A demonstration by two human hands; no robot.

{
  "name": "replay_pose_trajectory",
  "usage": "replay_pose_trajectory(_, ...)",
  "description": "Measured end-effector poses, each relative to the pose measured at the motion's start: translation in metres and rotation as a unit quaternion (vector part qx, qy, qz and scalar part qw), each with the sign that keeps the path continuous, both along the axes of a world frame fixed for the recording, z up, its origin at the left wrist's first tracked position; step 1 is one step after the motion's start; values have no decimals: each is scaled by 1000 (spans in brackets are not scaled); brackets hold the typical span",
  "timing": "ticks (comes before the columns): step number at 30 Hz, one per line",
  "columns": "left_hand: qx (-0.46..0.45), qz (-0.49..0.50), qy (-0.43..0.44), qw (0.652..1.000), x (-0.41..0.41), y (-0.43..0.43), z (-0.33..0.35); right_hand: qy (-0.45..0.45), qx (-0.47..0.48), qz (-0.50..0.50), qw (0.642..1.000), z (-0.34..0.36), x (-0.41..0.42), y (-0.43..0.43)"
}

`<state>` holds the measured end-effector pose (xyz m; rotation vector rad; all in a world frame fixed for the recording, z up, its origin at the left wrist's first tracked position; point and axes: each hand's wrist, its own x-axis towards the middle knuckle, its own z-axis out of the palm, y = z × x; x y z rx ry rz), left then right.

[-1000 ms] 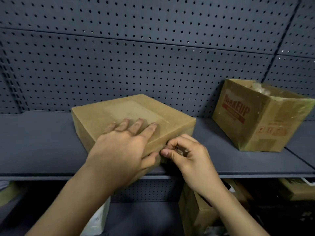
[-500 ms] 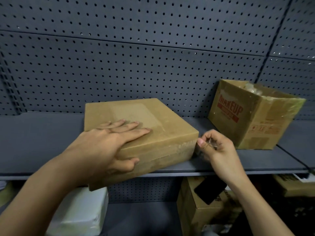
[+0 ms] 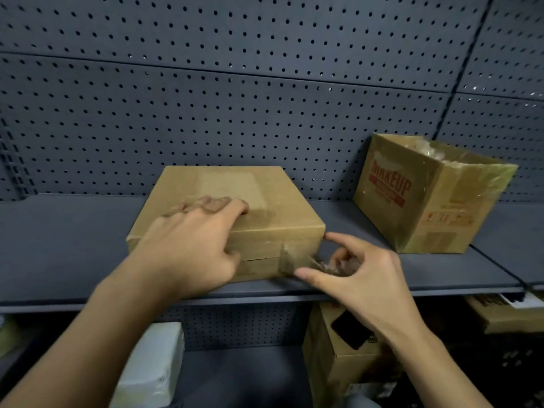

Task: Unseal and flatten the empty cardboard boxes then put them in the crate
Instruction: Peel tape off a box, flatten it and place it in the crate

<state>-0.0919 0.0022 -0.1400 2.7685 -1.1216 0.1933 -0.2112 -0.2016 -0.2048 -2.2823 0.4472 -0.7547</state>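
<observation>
Fingers of left hand pressed on box top | right hand fingers pinch peeled tape

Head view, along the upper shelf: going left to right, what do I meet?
Flat cardboard box → tape strip half peeled from its front → right hand gripping that tape → open MAKEUP box.

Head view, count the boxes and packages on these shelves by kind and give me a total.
Cardboard boxes: 4 (flat box, MAKEUP box, lower-shelf box, right-edge box)
White package: 1
Total: 5
</observation>
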Motion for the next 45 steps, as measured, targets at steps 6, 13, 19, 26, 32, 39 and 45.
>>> replay_pose_trajectory(6, -96, 26, -77, 992, 1, -30, -23, -3, -101, -47, 994, -5, 7, 6)
replay_pose_trajectory(13, -35, 35, -102, 994, 7, -31, -31, -67, 20, 31, 997, -16, 11, 3)
replay_pose_trajectory(19, -37, 38, -101, 993, 9, -32, -31, -105, -8, 43, 993, -28, 7, 2)
replay_pose_trajectory(26, -48, 28, -101, 993, 12, -33, -31, -97, 75, 115, 986, -25, -2, -17)
replay_pose_trajectory(32, -52, 11, -117, 992, 5, -42, -33, -129, 217, 138, 958, -24, -5, -33)
replay_pose_trajectory(39, -54, -10, -123, 991, 5, -54, -34, -147, 345, 139, 916, -21, -13, -54)
replay_pose_trajectory(45, -50, -2, -113, 992, 5, -53, -33, -133, 297, 84, 942, -25, -8, -44)
